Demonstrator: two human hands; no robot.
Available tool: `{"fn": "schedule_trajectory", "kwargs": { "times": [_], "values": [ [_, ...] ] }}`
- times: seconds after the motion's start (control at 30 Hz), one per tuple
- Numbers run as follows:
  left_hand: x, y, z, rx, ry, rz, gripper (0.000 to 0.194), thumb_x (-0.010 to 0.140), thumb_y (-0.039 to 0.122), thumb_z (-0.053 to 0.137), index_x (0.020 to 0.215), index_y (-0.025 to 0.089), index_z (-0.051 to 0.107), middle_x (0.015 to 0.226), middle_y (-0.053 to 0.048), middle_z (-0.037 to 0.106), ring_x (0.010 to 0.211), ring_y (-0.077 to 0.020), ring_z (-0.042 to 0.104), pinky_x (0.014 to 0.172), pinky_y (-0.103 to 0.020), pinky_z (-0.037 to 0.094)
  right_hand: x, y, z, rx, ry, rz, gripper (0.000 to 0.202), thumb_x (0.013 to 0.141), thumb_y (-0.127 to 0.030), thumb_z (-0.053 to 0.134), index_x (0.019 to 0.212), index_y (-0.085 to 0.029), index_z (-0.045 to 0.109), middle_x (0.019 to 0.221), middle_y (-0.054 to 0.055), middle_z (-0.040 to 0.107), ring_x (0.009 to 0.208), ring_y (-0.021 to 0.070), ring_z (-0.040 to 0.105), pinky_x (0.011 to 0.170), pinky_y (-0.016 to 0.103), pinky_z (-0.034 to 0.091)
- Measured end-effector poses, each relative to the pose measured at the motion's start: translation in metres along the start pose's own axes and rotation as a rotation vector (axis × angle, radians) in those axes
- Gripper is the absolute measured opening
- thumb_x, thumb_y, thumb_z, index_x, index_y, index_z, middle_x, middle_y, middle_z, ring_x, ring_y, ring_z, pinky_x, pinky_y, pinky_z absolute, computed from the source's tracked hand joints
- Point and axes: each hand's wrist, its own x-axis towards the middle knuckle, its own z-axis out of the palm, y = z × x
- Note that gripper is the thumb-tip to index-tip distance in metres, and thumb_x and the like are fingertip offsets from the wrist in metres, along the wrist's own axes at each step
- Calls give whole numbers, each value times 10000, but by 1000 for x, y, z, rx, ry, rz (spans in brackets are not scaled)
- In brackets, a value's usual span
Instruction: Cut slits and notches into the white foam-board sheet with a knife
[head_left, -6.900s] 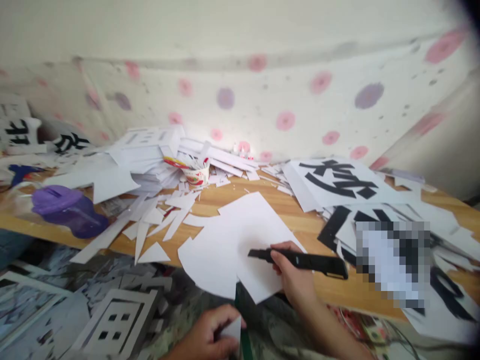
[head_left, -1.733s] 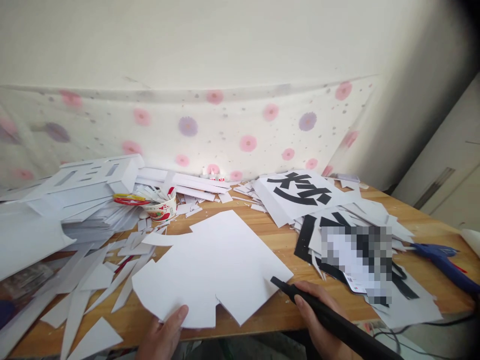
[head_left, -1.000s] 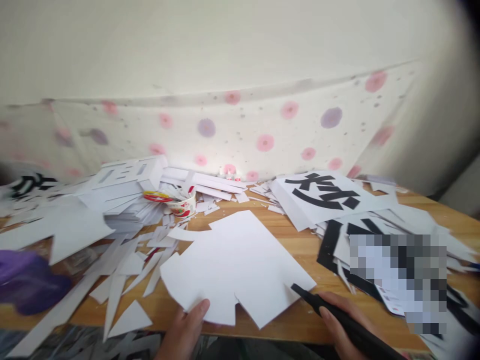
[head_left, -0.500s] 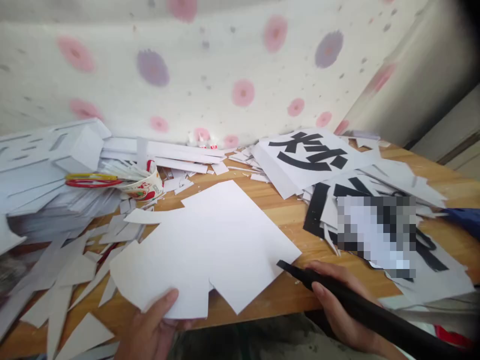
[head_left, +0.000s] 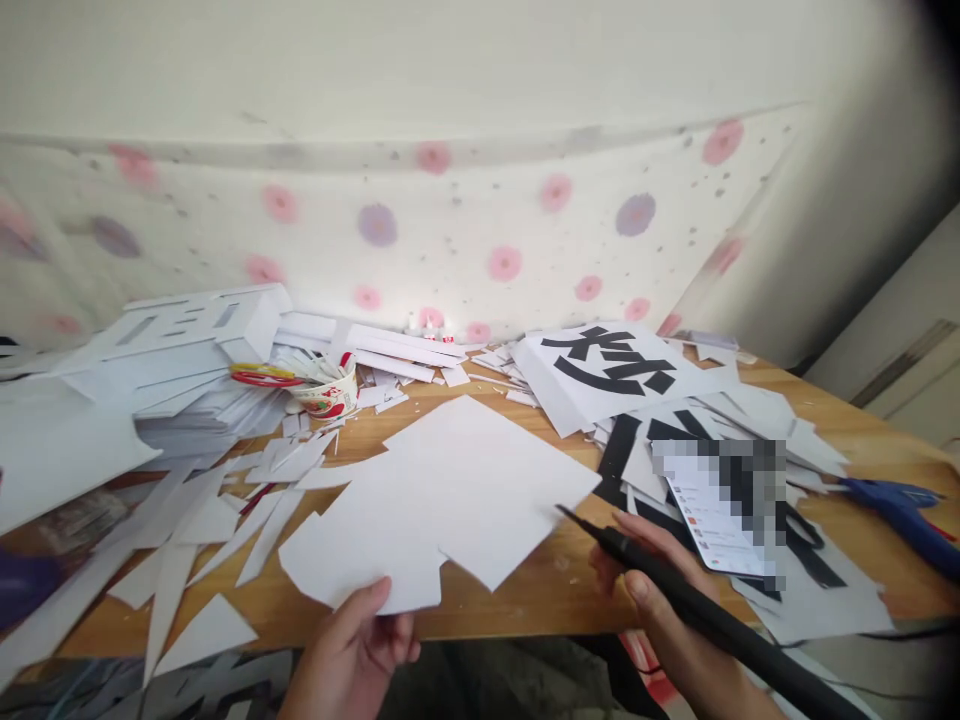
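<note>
My left hand (head_left: pixel 352 645) pinches the near left edge of a white cut-out sheet (head_left: pixel 442 490), thumb on top and fingers underneath. The sheet is tilted over the wooden table and has notched, irregular edges. In my right hand (head_left: pixel 679 640) is a black pen-shaped tool (head_left: pixel 667 587), its long handle running back to the lower right. Its thin, dark, blade-like tip points left, close to the sheet's right edge; whether it touches cannot be made out.
White scraps (head_left: pixel 206 625) litter the left of the wooden table (head_left: pixel 525 610). A paper cup (head_left: pixel 330 395) holds strips and scissors (head_left: pixel 262 375). On the right lie sheets with black characters (head_left: pixel 611 365), a partly blurred phone (head_left: pixel 709 520) and a blue glue gun (head_left: pixel 900 510).
My head view has tilted up and shifted, showing more wall and the glue gun. Both hands keep their holds; the sheet looks more tilted, and the tool's tip stays near its right edge.
</note>
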Motion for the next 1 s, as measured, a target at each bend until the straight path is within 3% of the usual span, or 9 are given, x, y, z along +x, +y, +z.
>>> {"fn": "schedule_trajectory", "kwargs": {
  "times": [0.17,0.3,0.4,0.63,0.73,0.8,0.87,0.93,1.0],
  "values": [
    [-13,-8,17,27,-50,185,314,594,398,831,617,156,632,528,-7,620,475,-134,523,535,-301,530,-9,3,-5,19,104,108,369,856,-398,630,1185,-232,641,740,33,747,463,154,644,385,224,483],
    [-20,-3,27,46,-80,373,317,626,423,820,693,160,655,547,-14,649,496,-153,553,545,-303,530,-29,8,-8,-135,-284,117,270,814,-353,665,1058,-265,740,979,50,760,881,246,730,801,343,596],
    [-25,5,30,35,-67,449,316,634,432,809,697,163,655,533,-9,641,467,-142,533,522,-289,517,-43,7,-3,16,-533,200,300,825,-306,635,1113,-295,719,1034,33,738,936,242,707,879,364,567],
    [-26,3,22,-13,-106,421,297,669,433,792,686,166,663,552,-8,642,483,-132,537,556,-287,529,-33,-7,-2,594,-514,627,494,728,-209,690,1197,-331,595,1344,58,581,956,223,681,866,383,518],
    [-26,1,21,-28,-136,393,298,662,425,795,645,157,665,537,-13,636,460,-124,520,551,-284,524,-33,-8,-5,885,-535,699,467,711,-322,725,1164,-323,607,1342,77,577,963,269,676,842,430,514],
    [-27,2,22,-46,-135,375,307,635,421,810,610,156,656,516,-14,625,446,-122,507,533,-282,515,-40,-10,-3,996,-499,700,479,734,-503,732,1172,-390,576,1286,45,592,854,229,676,717,391,539],
    [-27,3,23,-67,-132,354,313,617,420,819,595,157,650,502,-12,615,441,-122,500,515,-279,506,-47,-13,1,1053,-474,665,684,672,-696,707,1276,-504,451,1205,6,603,659,150,625,575,319,516],
    [-27,3,24,-86,-147,337,305,624,415,817,600,162,649,491,-5,603,440,-122,494,510,-279,502,-52,-17,5,1043,-568,628,905,609,-793,668,1386,-533,281,1050,-11,630,495,91,520,494,275,466],
    [-26,1,25,-107,-171,315,291,638,402,813,602,166,645,486,6,593,433,-115,480,502,-275,496,-52,-24,10,899,-753,622,888,639,-722,719,1387,-445,327,841,-43,607,430,62,425,457,233,407]
  ]
}}
